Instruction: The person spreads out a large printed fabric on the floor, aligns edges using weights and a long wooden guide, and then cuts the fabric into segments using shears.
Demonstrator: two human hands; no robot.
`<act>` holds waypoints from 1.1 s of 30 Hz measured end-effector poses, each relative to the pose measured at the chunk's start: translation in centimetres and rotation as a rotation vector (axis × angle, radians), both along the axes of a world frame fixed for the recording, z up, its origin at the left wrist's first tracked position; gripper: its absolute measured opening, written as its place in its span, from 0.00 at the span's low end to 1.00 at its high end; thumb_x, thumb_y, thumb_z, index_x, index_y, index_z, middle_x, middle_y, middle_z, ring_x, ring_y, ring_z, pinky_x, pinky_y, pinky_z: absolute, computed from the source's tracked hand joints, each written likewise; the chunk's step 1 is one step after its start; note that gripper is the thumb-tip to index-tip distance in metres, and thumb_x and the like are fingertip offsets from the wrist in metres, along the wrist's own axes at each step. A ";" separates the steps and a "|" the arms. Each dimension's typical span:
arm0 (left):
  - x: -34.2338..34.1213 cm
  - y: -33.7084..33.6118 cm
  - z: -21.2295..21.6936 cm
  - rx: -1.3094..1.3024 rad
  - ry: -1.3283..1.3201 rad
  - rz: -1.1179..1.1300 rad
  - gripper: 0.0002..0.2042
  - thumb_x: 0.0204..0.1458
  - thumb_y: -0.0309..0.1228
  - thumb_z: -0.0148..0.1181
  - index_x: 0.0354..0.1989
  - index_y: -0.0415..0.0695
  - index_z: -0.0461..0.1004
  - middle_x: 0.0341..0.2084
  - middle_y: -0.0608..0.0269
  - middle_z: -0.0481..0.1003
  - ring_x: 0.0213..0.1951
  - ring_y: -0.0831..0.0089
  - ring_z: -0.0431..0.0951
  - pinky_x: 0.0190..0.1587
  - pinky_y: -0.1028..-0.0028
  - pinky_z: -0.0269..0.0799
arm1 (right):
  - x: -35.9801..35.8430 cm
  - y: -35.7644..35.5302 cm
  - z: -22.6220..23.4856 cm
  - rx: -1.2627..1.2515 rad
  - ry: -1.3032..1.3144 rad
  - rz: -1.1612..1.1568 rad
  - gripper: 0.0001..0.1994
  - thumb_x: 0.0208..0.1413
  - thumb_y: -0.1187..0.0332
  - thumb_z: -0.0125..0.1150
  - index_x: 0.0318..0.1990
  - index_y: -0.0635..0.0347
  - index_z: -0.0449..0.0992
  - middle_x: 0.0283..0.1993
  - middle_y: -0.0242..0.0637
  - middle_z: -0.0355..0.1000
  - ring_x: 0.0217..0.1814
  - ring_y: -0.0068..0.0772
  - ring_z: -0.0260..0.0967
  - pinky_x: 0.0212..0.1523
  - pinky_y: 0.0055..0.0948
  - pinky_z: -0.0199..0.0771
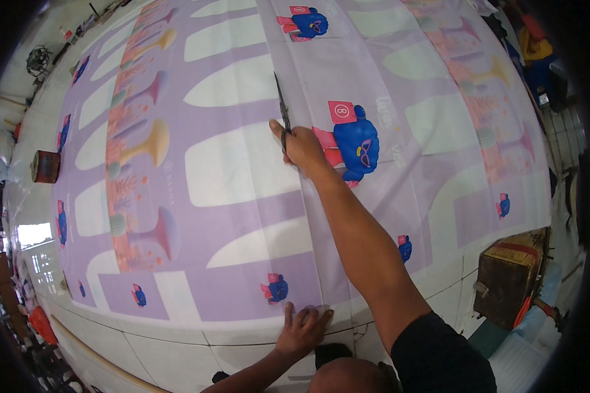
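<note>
Lilac printed banner sheet [242,275] lies flat over a pale tiled floor [177,347], covered in white arch shapes, a vertical orange-pink strip of trumpet-like figures on the left, and repeated blue blob figures with pink square tags. One big blue figure [356,145] sits just right of the reaching hand, another near the top edge [310,23], small ones along the bottom and side margins. Brown cylindrical tin [45,166] stands off the sheet's left edge. Worn brown box [509,275] with a red band sits at lower right, beside the sheet's corner.

Right hand [301,147], arm stretched far forward, is closed around the handles of dark scissors [282,108]; the blades point away up the sheet, along a lengthwise line in it. Blade gap too thin to tell.

Left hand [301,329] is spread flat, fingers apart, pressing the sheet's near edge, gripping nothing.
</note>
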State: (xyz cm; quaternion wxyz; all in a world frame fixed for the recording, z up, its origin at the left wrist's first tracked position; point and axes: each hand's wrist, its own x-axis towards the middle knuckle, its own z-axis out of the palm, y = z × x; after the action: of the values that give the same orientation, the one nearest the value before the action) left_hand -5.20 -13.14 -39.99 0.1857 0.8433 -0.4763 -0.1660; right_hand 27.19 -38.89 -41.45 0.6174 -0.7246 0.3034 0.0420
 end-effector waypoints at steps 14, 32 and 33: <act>0.3 0.2 0.3 -0.008 -0.021 0.010 0.24 0.52 0.38 0.59 0.60 0.54 0.71 0.46 0.54 0.67 0.51 0.55 0.70 0.58 0.29 0.58 | 3.7 -0.5 0.9 0.099 -0.069 -0.043 0.30 0.55 0.41 0.64 0.18 0.58 0.64 0.16 0.32 0.62 0.14 0.27 0.62 0.17 0.29 0.65; 10.4 -4.6 5.6 0.262 0.390 0.117 0.31 0.54 0.47 0.60 0.66 0.50 0.65 0.42 0.53 0.74 0.49 0.57 0.75 0.57 0.50 0.68 | 9.3 -3.1 0.5 0.128 -0.046 -0.028 0.30 0.54 0.40 0.65 0.18 0.56 0.65 0.17 0.31 0.62 0.16 0.26 0.61 0.19 0.28 0.63; 15.7 -5.8 4.2 0.082 0.212 0.166 0.31 0.53 0.47 0.61 0.63 0.44 0.66 0.41 0.48 0.77 0.48 0.54 0.76 0.54 0.57 0.70 | 9.4 -3.4 0.5 0.118 -0.043 -0.026 0.29 0.54 0.41 0.65 0.18 0.56 0.65 0.18 0.31 0.63 0.17 0.26 0.62 0.19 0.28 0.63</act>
State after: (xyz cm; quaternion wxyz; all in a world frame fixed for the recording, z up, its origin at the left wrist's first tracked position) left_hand 10.53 -18.93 -35.81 0.2133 0.8646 -0.3753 -0.2574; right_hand 36.61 -42.24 -40.96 0.6658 -0.6837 0.2965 0.0360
